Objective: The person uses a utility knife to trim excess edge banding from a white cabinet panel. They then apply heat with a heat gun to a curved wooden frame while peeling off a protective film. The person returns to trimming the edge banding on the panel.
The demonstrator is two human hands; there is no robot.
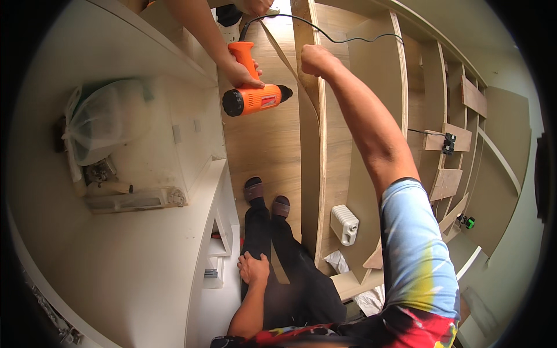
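My right hand (pixel 318 61) is closed in a fist at the edge of a long upright wooden board (pixel 310 151). Its fingertips are turned away, so whatever they may hold is hidden. A thin edge-banding strip (pixel 284 55) slants loose from the board's edge toward a co-worker's far hand (pixel 256 6). The co-worker's other hand (pixel 242 74) grips an orange heat gun (pixel 261 100), its dark nozzle pointing right at the strip and board. On my thigh, in black trousers, rests my left hand (pixel 253 268) with its fingers spread and nothing in it.
The gun's black cord (pixel 354 40) loops over the shelf frame (pixel 401 75) on the right. A white ribbed object (pixel 344 225) lies inside that frame. At left, a white cabinet (pixel 145 255) carries a plastic bag (pixel 110 119). Loose wooden pieces (pixel 445 184) lie farther right.
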